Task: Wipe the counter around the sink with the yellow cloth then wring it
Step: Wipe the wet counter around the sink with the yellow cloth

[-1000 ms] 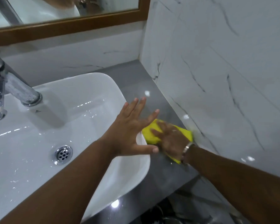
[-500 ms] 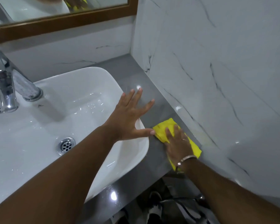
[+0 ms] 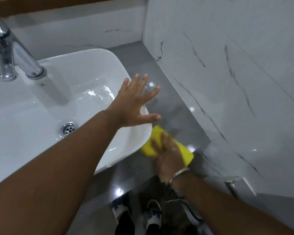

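Our right hand (image 3: 168, 155) presses flat-fingered on the yellow cloth (image 3: 187, 154), which lies on the counter (image 3: 168, 106) just beside the sink's (image 3: 109, 55) near-right corner, its long axis slanting toward the wall. Our left hand (image 3: 132, 106) is spread, holding nothing, over the sink's rim.

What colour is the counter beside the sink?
The counter is glossy dark grey, shown best in the head view.

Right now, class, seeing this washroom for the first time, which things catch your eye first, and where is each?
The bright yellow cloth stands out first, pressed under the right hand on the grey counter, between the white basin and the marble wall. Next comes the left hand, fingers spread over the basin's right rim, and the chrome tap at far left.
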{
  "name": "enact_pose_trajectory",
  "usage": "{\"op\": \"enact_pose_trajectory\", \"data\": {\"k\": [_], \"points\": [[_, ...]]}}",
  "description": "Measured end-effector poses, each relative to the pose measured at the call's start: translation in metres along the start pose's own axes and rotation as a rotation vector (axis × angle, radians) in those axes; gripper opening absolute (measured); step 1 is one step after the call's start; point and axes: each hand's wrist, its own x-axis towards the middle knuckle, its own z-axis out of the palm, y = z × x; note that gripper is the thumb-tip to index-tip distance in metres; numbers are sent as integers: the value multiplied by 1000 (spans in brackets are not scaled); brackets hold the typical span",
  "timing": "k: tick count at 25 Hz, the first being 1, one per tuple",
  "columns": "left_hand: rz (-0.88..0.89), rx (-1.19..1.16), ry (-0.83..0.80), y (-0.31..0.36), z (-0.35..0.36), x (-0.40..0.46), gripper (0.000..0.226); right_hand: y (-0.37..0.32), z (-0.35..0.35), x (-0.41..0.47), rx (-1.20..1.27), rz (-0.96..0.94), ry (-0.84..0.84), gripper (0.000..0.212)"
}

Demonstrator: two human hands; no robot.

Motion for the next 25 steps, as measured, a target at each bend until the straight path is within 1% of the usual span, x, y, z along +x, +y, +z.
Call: {"op": "enact_pose_trajectory", "data": {"k": [1,2,3,4,6,7,8,9,10,11,13,14,16,17,18,19,20,21,22,24,25], "points": [[-37,69,-12,4,-3,-4,87,-9,5,-18,-128,-183,-113,51],[-82,130,-12,7,-6,-14,84,-5,4,-19,-305,-320,-234,53],[-132,165,-2,11,-10,-29,81,11,-2,-9,-369,-377,-297,55],[-197,174,13,15,-13,-53,79,28,-9,7,-409,-360,-269,57],[-345,164,51,18,-17,-115,80,53,-32,35,-427,-104,-218,63],[-412,176,48,20,-18,-146,83,51,-38,35,-428,24,-125,63],[-478,185,21,21,-17,-170,87,36,-34,28,-375,83,-85,63],[-549,184,-7,21,-16,-190,90,11,-25,13,-336,66,-77,63],[-607,158,-24,20,-15,-197,93,-14,-10,-7,-321,3,-120,62],[-657,140,-17,18,-15,-209,95,-47,2,-35,-316,-93,-214,61],[-689,111,-27,13,-15,-209,98,-65,18,-64,-366,-257,-294,58],[-682,104,-39,12,-14,-207,98,-61,15,-58,-376,-280,-326,57],[-667,93,-27,15,-11,-199,97,-37,-2,-33,-434,-154,-254,56],[-665,88,2,19,-10,-197,96,-32,-11,-26,-436,-73,-157,56],[-667,85,18,22,-9,-193,95,-33,-12,-25,-414,8,-97,55],[-672,70,38,20,-8,-194,95,-52,-2,-34,-390,36,-67,54],[-668,62,53,21,-8,-193,94,-77,12,-50,-356,12,-82,53],[-663,50,67,18,-9,-196,93,-107,28,-71,-325,-57,-158,53],[-655,45,83,14,-11,-202,93,-129,49,-94,-345,-168,-200,53],[-614,87,108,5,-14,-218,91,-148,54,-106,-411,-300,-270,54],[-605,108,111,-4,-16,-234,91,-143,51,-97,-440,-310,-270,52]]}}
